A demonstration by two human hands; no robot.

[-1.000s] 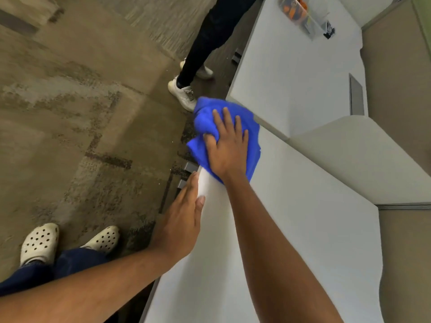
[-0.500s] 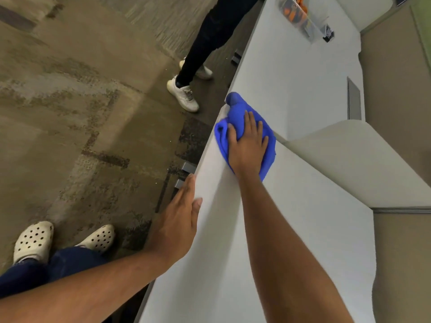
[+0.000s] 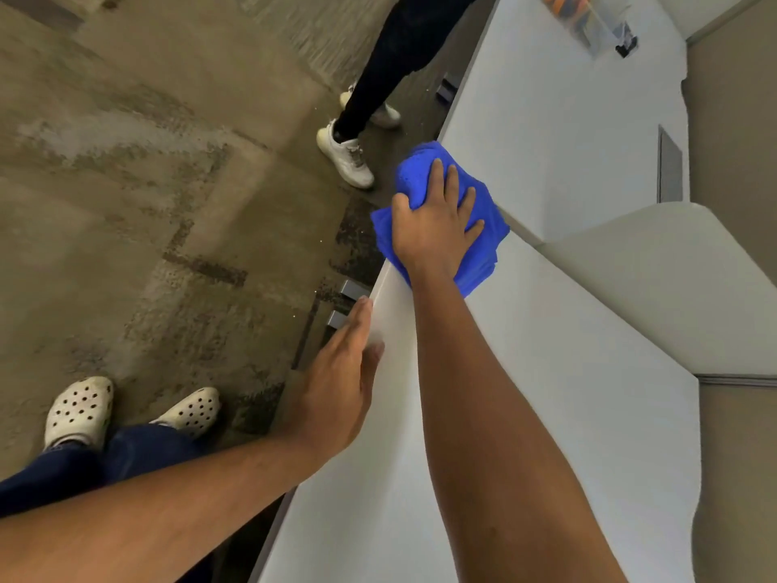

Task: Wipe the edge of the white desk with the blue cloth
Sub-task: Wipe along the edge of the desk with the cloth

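Note:
The white desk [image 3: 525, 393] runs from the bottom of the view up to a far corner. A bunched blue cloth [image 3: 420, 170] sits on that far corner and hangs over the left edge. My right hand [image 3: 433, 223] presses flat on the cloth, thumb hooked over the edge side. Nearer to me, my left hand [image 3: 340, 380] rests with straight fingers against the desk's left edge, holding nothing.
A second white desk [image 3: 559, 119] continues beyond, with a clear box [image 3: 580, 14] at its far end. A beige divider panel [image 3: 672, 279] rises on the right. Another person's leg and white shoe [image 3: 347, 157] stand on the carpet by the corner. My own pale clogs [image 3: 80, 410] are lower left.
My right hand slid the cloth from the edge onto the desk top, then back outward so it overhangs the corner again. My left hand stayed on the edge.

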